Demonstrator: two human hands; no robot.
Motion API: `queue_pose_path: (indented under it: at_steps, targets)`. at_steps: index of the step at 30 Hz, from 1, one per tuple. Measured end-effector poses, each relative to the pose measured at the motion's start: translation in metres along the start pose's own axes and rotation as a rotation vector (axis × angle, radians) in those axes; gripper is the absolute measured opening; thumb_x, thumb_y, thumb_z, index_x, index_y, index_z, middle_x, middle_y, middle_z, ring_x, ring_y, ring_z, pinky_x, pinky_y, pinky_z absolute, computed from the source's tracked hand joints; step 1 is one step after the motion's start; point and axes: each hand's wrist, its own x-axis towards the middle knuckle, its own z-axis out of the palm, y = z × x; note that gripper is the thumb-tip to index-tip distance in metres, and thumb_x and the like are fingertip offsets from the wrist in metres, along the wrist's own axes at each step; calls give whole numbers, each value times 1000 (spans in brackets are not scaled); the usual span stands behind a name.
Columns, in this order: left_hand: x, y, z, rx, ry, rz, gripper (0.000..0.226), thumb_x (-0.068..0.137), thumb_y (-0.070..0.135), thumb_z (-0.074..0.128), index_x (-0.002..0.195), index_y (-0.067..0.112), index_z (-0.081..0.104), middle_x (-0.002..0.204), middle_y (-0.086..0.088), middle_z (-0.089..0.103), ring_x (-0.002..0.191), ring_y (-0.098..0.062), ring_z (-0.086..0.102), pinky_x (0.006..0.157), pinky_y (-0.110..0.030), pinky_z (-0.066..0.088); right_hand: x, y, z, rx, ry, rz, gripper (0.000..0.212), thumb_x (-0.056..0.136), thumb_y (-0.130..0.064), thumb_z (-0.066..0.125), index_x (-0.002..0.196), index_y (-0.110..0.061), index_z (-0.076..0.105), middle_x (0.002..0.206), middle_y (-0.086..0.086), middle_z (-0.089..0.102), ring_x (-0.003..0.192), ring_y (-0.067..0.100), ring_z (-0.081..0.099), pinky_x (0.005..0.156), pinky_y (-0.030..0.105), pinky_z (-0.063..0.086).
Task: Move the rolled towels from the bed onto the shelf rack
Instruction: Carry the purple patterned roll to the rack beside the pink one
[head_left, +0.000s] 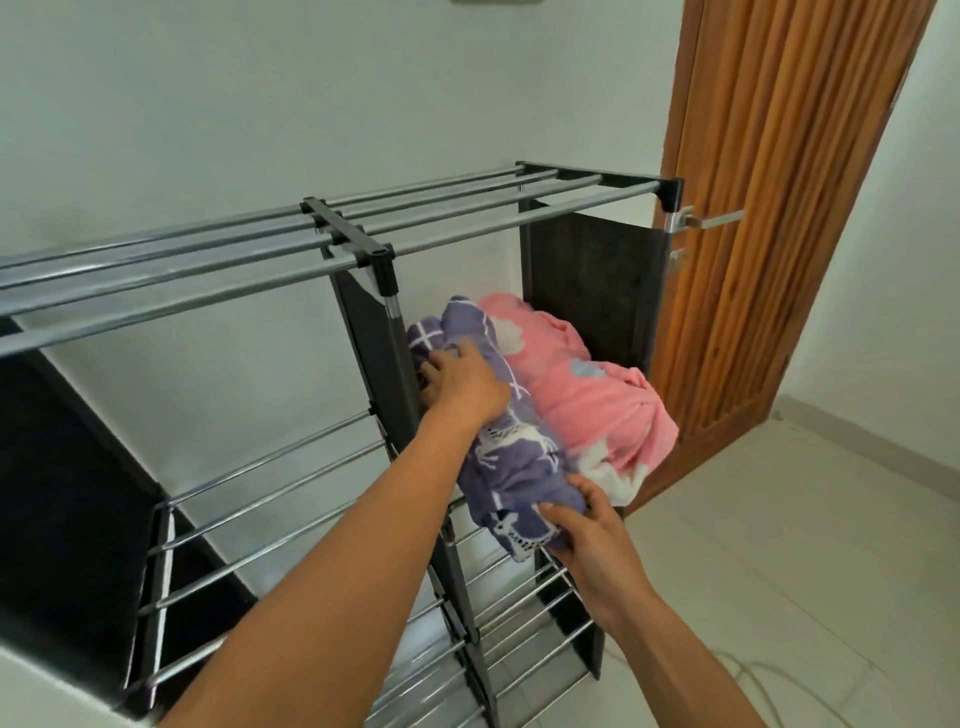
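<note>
A purple rolled towel (511, 447) with white patterns lies on the upper right compartment of the shelf rack (332, 239), which is black-framed with metal bars. My left hand (462, 382) presses on the towel's far end, fingers curled over the fabric. My right hand (584, 525) holds its near end, which sticks out past the front bars. A pink rolled towel (587, 395) with white shapes sits right beside it, against the black side panel. The bed is out of view.
A wooden slatted door (779, 208) with a metal handle (711, 219) stands just right of the rack. The left compartments and the lower right bars of the rack hold nothing visible. Pale floor tiles (805, 545) spread to the right, with a thin cord on them.
</note>
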Motion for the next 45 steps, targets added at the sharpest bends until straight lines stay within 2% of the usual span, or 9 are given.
queue_pose_path:
  at_steps: [3,6,14,23,28,34,36,41,45]
  targets:
    - [-10,-4,14,-104,-7,-3,92,88,43,59,153,14,-1,158,-20,-20,147,-43,-7,115,-57,17,2,1,5,-33,31,-25,41,82,3,63,118,-12,53,112,17,65,91,30,66,81,41,57]
    - [-9,-8,24,-168,-16,-27,96,87,43,60,152,17,-5,156,-20,-27,146,-45,-10,115,-58,17,5,2,7,-76,30,-61,42,81,-1,66,117,-18,54,110,11,66,94,29,68,89,44,55]
    - [6,-11,23,-207,20,-63,66,91,28,50,148,15,20,160,-18,-7,147,-42,5,117,-55,22,21,-9,24,-154,-30,-119,38,82,0,65,114,-18,54,109,10,67,89,21,67,69,26,54]
    - [1,-9,24,-135,-1,-21,55,96,33,41,148,17,28,161,-15,-5,148,-40,2,116,-61,14,27,-15,27,-124,-105,-109,38,86,1,60,117,-18,54,107,6,67,93,23,67,75,32,54]
    - [4,-11,27,-50,-82,97,48,97,35,39,143,19,39,161,-13,8,147,-38,5,117,-60,14,32,-8,30,-237,-79,-163,50,86,-1,56,130,-24,49,125,9,63,108,24,66,95,43,53]
    - [-8,-22,39,56,-87,168,52,98,36,36,147,23,29,161,-9,3,148,-37,0,115,-61,16,19,0,19,-231,-104,-112,52,88,8,50,131,-22,47,119,11,64,97,25,68,77,34,56]
    - [-18,-22,40,19,-21,183,51,96,35,40,144,19,35,159,-12,11,148,-36,5,116,-61,17,9,-3,12,-190,-119,-65,52,89,7,51,130,-24,45,117,8,63,97,22,65,83,34,54]
    - [-68,-15,67,-13,218,438,35,91,24,49,124,13,53,148,-13,35,145,-30,22,120,-51,9,-34,17,-36,-65,134,46,42,88,0,56,126,-17,49,117,10,66,109,26,64,90,34,52]
    - [-119,9,113,-187,41,827,37,89,19,51,124,9,53,129,-14,53,120,-32,51,104,-45,41,-103,42,-108,59,446,53,28,90,-3,56,116,-14,54,109,12,69,95,26,67,77,30,51]
